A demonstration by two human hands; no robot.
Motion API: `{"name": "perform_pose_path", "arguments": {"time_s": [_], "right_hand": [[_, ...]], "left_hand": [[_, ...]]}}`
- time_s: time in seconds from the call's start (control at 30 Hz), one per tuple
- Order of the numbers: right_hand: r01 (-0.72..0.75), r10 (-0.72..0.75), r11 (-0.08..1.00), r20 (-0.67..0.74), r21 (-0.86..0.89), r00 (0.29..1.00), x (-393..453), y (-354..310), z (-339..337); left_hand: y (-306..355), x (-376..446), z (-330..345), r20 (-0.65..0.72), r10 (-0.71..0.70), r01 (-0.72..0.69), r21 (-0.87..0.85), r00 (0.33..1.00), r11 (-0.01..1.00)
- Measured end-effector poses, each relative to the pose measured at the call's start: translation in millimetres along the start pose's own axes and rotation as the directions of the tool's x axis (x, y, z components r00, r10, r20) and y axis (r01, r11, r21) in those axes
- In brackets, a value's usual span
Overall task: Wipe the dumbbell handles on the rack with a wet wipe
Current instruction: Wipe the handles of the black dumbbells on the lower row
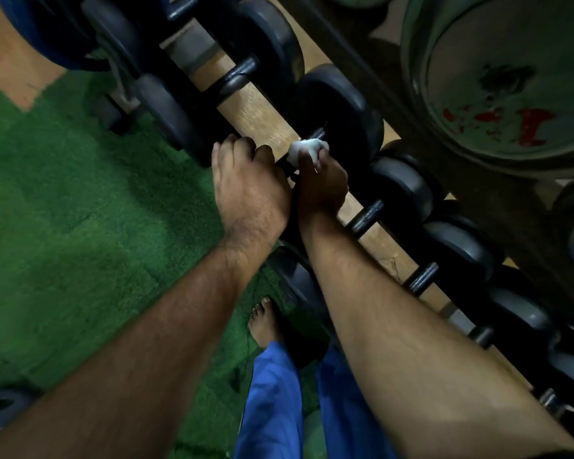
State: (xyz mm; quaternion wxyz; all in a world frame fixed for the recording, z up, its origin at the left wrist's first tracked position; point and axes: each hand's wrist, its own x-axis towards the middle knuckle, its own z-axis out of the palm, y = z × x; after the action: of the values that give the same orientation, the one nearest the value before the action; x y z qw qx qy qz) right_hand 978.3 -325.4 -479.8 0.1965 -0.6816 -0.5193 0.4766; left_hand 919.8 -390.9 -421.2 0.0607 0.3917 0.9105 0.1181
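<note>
- Green turf floor is lying on the left.
- The left hand is resting on a dumbbell's near head, fingers curling over its top edge.
- The right hand is grasping a bunched white wet wipe around that dumbbell's handle.
- More dumbbells are sitting along the wooden rack; a big weight plate is on the right.
</note>
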Motion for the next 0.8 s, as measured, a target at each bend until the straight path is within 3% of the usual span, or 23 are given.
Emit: {"name": "perform_pose_path", "arguments": {"time_s": [0.07,0.13,0.27,0.33,0.4,0.47,0.63,0.7,0.8], "right_hand": [[-0.147,0.147,0.957,0.017,0.249,0.989,8,-9,1],[-0.245,0.210,0.928,0.151,0.280,0.966,25,-17,0],[-0.389,0.319,0.821,0.230,0.418,0.920,41,-17,1],[-0.479,0.307,0.754,0.404,0.450,0.862,30,-8,-5],[-0.554,0.269,0.722,0.570,0.415,0.776,20,3,-14],[-0.587,0.302,0.726,0.601,0.359,0.740,18,3,-21],[-0.450,0.251,0.777,0.439,0.440,0.863,25,-4,-8],[-0.454,0.239,0.832,0.533,0.319,0.812,16,8,-9],[-0.486,0.280,0.865,0.681,0.127,0.677,9,9,-19]], "left_hand": [[1,0,2,-0.019,0.007,-0.007,-0.004,1.000,1.000],[1,-1,3,-0.057,0.015,-0.015,-0.003,0.998,1.000],[1,-2,6,-0.104,0.023,-0.025,-0.014,0.994,1.000],[1,-2,7,-0.123,0.024,-0.027,-0.021,0.992,0.999],[0,-2,7,-0.125,0.027,-0.030,-0.024,0.992,0.999],[0,-1,7,-0.126,0.027,-0.031,-0.026,0.992,0.999],[1,-2,7,-0.133,0.027,-0.032,-0.036,0.991,0.999],[1,-1,7,-0.119,0.013,-0.018,-0.040,0.993,0.999],[0,-1,9,-0.119,0.010,-0.014,-0.035,0.993,0.999]]}}
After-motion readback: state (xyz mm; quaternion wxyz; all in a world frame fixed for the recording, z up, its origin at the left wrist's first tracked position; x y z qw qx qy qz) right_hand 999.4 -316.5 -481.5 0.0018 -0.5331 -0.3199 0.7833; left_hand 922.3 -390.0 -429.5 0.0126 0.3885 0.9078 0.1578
